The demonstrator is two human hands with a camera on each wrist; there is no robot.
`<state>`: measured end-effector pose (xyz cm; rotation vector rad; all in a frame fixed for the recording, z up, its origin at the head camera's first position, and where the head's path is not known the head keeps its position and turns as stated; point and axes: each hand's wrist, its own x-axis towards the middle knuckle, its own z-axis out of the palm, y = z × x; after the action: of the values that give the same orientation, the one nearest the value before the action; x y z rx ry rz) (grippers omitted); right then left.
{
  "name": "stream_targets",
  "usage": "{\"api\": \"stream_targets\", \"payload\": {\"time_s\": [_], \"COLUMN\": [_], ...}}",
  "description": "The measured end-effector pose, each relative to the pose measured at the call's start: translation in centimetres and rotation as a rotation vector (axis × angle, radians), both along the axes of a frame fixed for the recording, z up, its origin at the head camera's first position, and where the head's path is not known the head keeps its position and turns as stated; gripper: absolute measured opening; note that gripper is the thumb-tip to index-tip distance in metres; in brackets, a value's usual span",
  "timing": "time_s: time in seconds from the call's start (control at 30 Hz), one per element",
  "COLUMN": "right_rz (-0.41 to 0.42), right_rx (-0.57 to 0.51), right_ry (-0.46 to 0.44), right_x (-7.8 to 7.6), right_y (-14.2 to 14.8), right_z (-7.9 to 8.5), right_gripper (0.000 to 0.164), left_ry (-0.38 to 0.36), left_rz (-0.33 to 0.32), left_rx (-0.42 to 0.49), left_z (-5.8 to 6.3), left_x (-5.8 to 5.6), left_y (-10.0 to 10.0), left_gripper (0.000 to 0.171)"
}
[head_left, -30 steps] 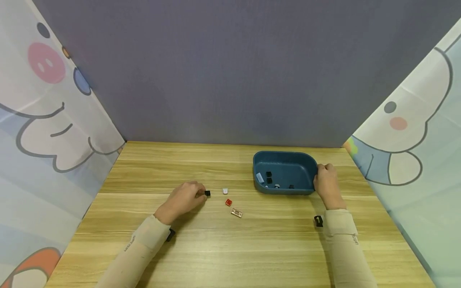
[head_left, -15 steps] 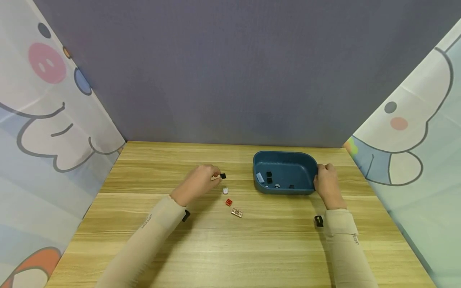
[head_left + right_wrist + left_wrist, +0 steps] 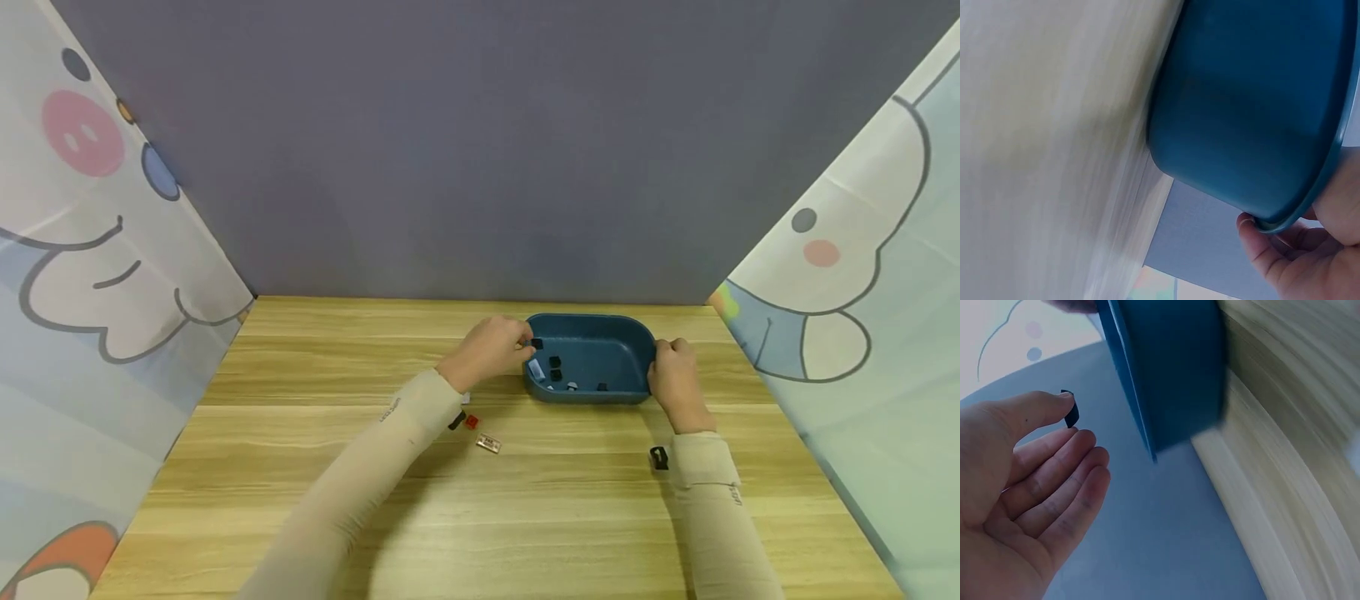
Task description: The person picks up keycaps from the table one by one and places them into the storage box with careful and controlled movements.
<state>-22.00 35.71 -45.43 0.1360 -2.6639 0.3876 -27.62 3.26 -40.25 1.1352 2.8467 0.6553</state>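
Observation:
My left hand (image 3: 489, 350) pinches a small black keycap (image 3: 1070, 411) between thumb and index finger. In the head view that hand is at the left rim of a dark blue rectangular tub (image 3: 600, 398), with the keycap just over its inner left side. My right hand (image 3: 1310, 269) grips the tub's right rim, thumb on one side and fingers on the other. Inside the tub lie black keycaps (image 3: 555, 362), a pale blue block-like piece (image 3: 536, 370) and a few small pieces. A red keycap (image 3: 472, 422) and a tan rectangular piece (image 3: 488, 443) rest on the table.
A white keycap (image 3: 466, 398) is partly hidden behind the left forearm. The wooden table (image 3: 570, 517) meets a grey panel (image 3: 480, 150) at its back edge. Printed cloths hang at both sides. A black wrist device (image 3: 658, 458) shows beside the right sleeve.
My left hand has carried the black keycap from the table, up and rightward, to the tub's left rim. The right hand and tub have stayed in place; the head view shifted slightly.

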Motion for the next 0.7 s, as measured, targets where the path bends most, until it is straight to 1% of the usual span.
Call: {"api": "stream_targets", "payload": {"time_s": [0.17,0.33,0.43,0.57,0.7], "right_rz": [-0.010,-0.008,-0.012,-0.021,-0.020], "right_rx": [-0.002,0.002,0.003,0.008,0.006], "right_ry": [0.000,0.027,0.028,0.012,0.010], "right_x": [0.0,-0.1,-0.2,-0.2,-0.1], "right_y": [0.0,0.1,0.2,0.1,0.1], "right_z": [-0.2,-0.3,-0.3,-0.3,-0.1], "right_gripper": [0.027,0.026,0.026,0.027,0.028], "left_ry": [-0.021,-0.025,-0.033,-0.062,-0.070], "left_rz": [-0.011,-0.022,-0.029,-0.032,-0.028], "left_rx": [-0.045,-0.041,-0.026,-0.021,-0.032], "left_z": [0.1,-0.5,-1.2,-2.1,-2.4], "left_x": [-0.4,-0.8,-1.1,-1.4,-1.4], "left_y": [3.6,6.4,7.8,9.1,9.8], "left_gripper": [0.027,0.027,0.024,0.018,0.016]}}
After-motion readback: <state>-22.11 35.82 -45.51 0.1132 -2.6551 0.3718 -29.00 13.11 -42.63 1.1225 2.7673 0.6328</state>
